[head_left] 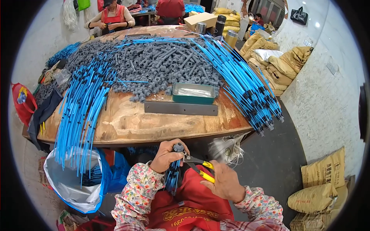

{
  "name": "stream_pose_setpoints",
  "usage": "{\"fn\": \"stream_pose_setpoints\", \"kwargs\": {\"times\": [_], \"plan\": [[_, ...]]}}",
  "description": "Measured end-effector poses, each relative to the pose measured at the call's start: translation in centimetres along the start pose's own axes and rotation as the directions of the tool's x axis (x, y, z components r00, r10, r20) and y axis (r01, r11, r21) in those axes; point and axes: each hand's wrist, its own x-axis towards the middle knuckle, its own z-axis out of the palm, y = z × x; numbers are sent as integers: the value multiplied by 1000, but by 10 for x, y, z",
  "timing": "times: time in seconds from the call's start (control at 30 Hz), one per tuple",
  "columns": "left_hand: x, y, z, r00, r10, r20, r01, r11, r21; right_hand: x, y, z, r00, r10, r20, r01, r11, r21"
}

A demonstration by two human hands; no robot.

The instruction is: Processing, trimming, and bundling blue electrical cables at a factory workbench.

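Above my lap, my left hand (168, 156) is closed round a grey plastic fitting (178, 147), which sits at the top of a bundle of thin blue tubes (173, 174) with black sections. The tubes hang down onto my red apron. My right hand (226, 181) grips pliers (207, 176) by their yellow handles, which stand apart. The pliers' metal jaws are at the near side of the fitting, beside my left fingers. Whether they bite on anything is too small to tell.
On the wooden table (127, 127) lie a heap of grey fittings (154, 61), blue tubes on the left (83, 100) and right (239, 77), a green tin (194, 99) of thin metal pieces and a metal bar (181, 108). A lined bag (73, 196) stands lower left. A co-worker (111, 17) sits across.
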Motion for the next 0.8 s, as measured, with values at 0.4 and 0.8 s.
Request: {"fn": "stream_pose_setpoints", "kwargs": {"times": [0.4,0.8], "plan": [[-4,-18,-10,980,128,149,-109,986,-129,-14,8,24,853,-266,450,-453,51,890],[9,-5,-4,997,47,-53,-47,999,3,8,3,-2,1000,0,10,-2,972,236]]}}
